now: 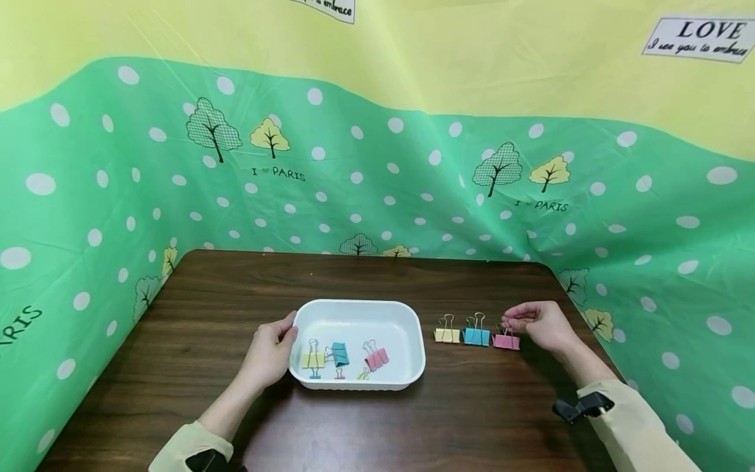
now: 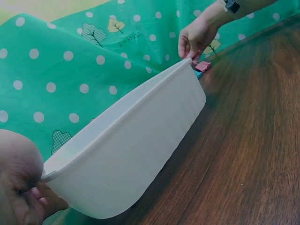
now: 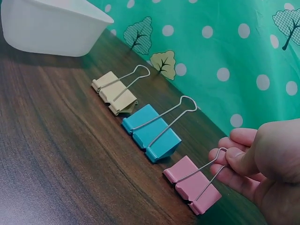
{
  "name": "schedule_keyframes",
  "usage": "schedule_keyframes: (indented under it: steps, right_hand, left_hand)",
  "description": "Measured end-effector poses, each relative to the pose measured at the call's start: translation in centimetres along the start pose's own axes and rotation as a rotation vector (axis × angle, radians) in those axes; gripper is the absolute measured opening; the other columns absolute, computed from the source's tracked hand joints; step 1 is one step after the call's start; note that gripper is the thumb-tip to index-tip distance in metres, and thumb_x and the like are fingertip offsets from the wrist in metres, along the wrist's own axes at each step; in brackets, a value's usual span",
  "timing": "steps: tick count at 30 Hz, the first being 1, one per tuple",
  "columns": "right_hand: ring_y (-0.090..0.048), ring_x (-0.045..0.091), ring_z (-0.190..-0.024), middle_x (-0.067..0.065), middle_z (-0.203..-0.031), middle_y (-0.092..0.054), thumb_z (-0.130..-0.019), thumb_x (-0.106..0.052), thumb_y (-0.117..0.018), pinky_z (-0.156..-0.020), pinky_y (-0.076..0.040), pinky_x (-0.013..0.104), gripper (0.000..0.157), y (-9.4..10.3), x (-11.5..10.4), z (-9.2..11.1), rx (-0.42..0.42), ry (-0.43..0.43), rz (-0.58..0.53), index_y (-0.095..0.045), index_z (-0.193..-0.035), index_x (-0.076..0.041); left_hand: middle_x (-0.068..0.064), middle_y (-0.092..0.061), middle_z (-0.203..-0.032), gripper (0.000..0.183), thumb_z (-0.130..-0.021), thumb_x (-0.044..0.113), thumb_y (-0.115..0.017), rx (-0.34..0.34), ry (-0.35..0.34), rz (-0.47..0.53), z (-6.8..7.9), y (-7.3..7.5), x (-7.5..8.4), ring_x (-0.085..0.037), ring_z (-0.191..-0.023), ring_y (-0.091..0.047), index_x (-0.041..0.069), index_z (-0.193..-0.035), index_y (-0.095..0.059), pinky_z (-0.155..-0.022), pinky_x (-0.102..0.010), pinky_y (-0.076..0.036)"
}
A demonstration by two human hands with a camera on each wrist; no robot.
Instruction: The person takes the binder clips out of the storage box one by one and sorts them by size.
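My left hand (image 1: 267, 353) holds the left rim of a white plastic tray (image 1: 360, 385), thumb on the edge. At the right, my right hand (image 1: 545, 326) pinches a wire handle of a large pink binder clip (image 3: 193, 185) between thumb and fingers. To the left of that clip stand a large blue binder clip (image 3: 151, 133) and a pale yellow binder clip (image 3: 115, 93), in a row with their handles up. Inside the tray lie a yellow clip (image 1: 313, 360), a blue clip (image 1: 340, 354), a pink clip (image 1: 376, 358) and several small clips along the near wall.
The dark wooden table (image 1: 460, 419) carries the tray and the row of clips. A green and yellow printed cloth (image 1: 377, 164) hangs behind and beside it. Black wrist straps (image 1: 584, 406) sit over both pale sleeves.
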State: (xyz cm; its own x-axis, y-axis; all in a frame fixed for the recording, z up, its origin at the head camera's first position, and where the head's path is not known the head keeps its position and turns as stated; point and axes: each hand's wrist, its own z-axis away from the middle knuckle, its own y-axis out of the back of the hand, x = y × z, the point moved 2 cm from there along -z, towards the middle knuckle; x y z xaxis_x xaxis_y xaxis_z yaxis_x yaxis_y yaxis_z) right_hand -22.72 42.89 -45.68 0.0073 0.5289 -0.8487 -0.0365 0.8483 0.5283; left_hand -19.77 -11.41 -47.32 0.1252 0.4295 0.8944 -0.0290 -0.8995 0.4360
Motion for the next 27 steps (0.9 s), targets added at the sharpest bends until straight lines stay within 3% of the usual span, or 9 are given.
schedule_keyframes:
  steps: [5,10,17,22,27]
  right_hand:
    - [-0.076,0.034,-0.098,0.029,-0.109,-0.075,-0.098,0.013,-0.064,-0.085,-0.062,0.043,0.021,0.1,-0.3,0.1,0.008,-0.012,0.000,-0.067,-0.119,0.019]
    - [-0.075,0.034,-0.105,0.026,-0.115,-0.075,-0.101,0.004,-0.068,-0.086,-0.061,0.032,0.026,0.3,-1.2,0.0,0.049,-0.019,0.030,-0.069,-0.125,0.014]
    - [-0.076,0.025,-0.104,0.025,-0.117,-0.075,-0.100,-0.002,-0.072,-0.083,-0.059,0.024,0.028,0.2,-4.5,-0.3,0.094,0.066,0.039,-0.071,-0.125,0.011]
    - [-0.076,0.015,-0.098,0.027,-0.117,-0.074,-0.098,0.003,-0.073,-0.084,-0.059,0.024,0.028,-1.4,-7.7,-0.5,0.056,0.126,-0.062,-0.071,-0.123,0.014]
    - [-0.076,0.016,-0.100,0.025,-0.116,-0.075,-0.096,0.005,-0.074,-0.089,-0.059,0.032,0.027,-4.3,-10.3,-0.5,-0.012,0.136,-0.159,-0.071,-0.122,0.013]
  left_hand:
    - [-0.025,-0.051,-0.152,0.042,-0.108,0.001,-0.053,0.003,-0.003,0.006,-0.1,0.0,0.0,-0.029,-0.137,-0.050,-0.014,-0.147,-0.050,-0.107,-0.047,-0.047]
    - [-0.023,-0.051,-0.153,0.042,-0.109,0.003,-0.053,0.000,0.009,0.005,0.0,0.0,-0.1,-0.027,-0.137,-0.048,-0.012,-0.148,-0.050,-0.108,-0.047,-0.045]
    - [-0.025,-0.052,-0.151,0.042,-0.108,0.001,-0.054,0.009,-0.015,0.007,-0.1,0.0,0.1,-0.030,-0.136,-0.051,-0.014,-0.147,-0.051,-0.106,-0.048,-0.048]
    - [-0.025,-0.052,-0.152,0.041,-0.108,0.001,-0.054,0.010,-0.009,-0.001,-0.1,0.0,0.2,-0.030,-0.136,-0.051,-0.013,-0.147,-0.051,-0.106,-0.049,-0.048]
    - [-0.025,-0.053,-0.151,0.042,-0.108,0.002,-0.054,0.011,-0.004,-0.003,0.3,0.1,0.2,-0.031,-0.136,-0.051,-0.013,-0.147,-0.051,-0.107,-0.051,-0.047]
